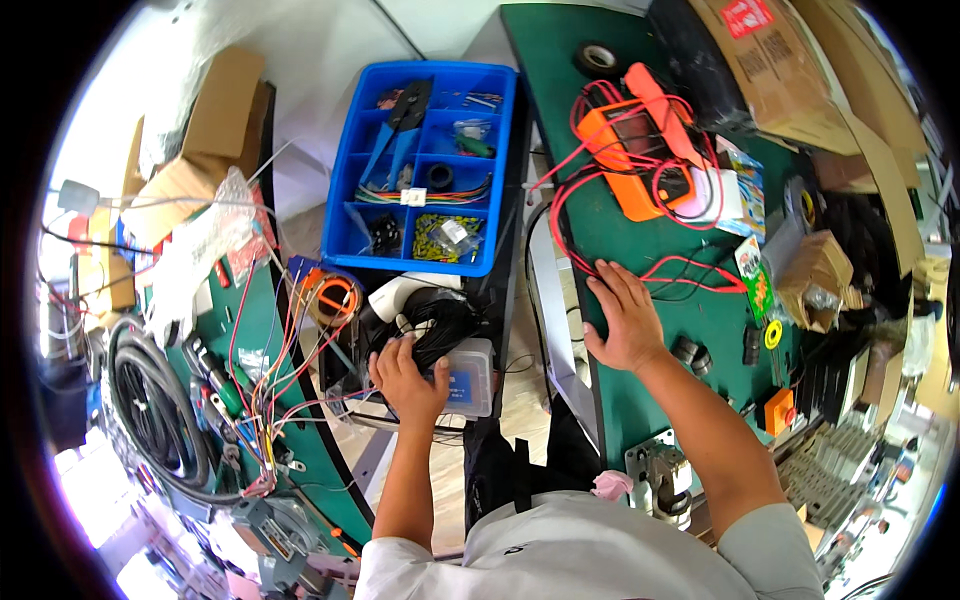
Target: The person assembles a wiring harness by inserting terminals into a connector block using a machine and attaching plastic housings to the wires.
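Far left, on the green surface [255, 330] there, we see a coil of black hose [150, 410] near its left edge and a tangle of coloured wires [265, 400] running toward its right edge. An orange wire spool [333, 297] sits at that surface's upper right corner. Above it, a blue compartment tray [425, 165] holds small parts, pliers and wire pieces in separate bins.

Our left hand [408, 378] is curled, fingers gripping a bundle of black cable [430, 320] and resting against a clear plastic box [470, 378] just to its right. Box and cable sit in the gap between the two surfaces, below the tray's lower edge. We can't tell what carries them. A white plastic part [395, 295] lies just above the cable bundle.

Our right hand [622, 318] is spread flat, palm down, holding nothing, on the left edge of the right green surface [620, 230]. Red test leads [690, 275] run just beside its fingertips and loop up to an orange multimeter [645, 160] near the surface's upper middle. A black tape roll [598, 58] sits at the top left corner. Cardboard boxes [800, 80] crowd the upper right edge. A small orange block [778, 410] lies toward the lower right, and a metal vise [660, 480] clamps the lower left edge.
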Action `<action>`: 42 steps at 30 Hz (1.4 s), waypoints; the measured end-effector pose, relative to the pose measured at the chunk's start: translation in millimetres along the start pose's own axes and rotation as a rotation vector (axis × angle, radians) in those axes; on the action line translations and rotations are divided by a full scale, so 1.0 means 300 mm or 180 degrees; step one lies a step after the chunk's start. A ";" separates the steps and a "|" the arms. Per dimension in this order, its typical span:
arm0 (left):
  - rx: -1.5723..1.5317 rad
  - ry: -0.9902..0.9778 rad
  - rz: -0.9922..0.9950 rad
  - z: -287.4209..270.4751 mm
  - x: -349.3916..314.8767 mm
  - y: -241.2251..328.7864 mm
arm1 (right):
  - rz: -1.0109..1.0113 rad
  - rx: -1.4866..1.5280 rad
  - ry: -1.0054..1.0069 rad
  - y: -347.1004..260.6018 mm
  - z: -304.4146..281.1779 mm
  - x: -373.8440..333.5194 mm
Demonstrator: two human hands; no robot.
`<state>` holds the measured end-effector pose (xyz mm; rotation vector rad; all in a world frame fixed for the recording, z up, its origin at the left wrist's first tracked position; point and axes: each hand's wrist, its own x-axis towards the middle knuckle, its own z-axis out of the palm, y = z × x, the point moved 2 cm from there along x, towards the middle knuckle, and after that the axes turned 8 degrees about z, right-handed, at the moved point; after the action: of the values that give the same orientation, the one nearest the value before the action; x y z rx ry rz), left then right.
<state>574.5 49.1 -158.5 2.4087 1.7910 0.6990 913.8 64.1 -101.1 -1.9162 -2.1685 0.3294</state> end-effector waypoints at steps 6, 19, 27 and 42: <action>-0.1089 -0.0997 0.0388 -0.191 -0.297 0.205 | 0.0039 -0.0025 -0.0134 0.004 -0.008 -0.009; -0.1568 -0.3341 -0.1379 -0.163 -0.977 0.137 | -0.0052 0.0022 -0.0111 -0.001 0.008 -0.025; -0.2764 -0.2390 -0.1058 -0.074 -0.977 0.219 | 0.0075 0.0089 0.0903 -0.073 -0.188 -0.206; -0.1525 -0.3591 0.0665 -0.093 -0.788 0.200 | 0.2126 -0.0104 0.2303 -0.111 -0.532 -1.012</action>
<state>564.7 -194.1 -190.5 1.9602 0.8014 -0.2320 969.1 -238.7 54.1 -2.2538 -1.0671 -0.2720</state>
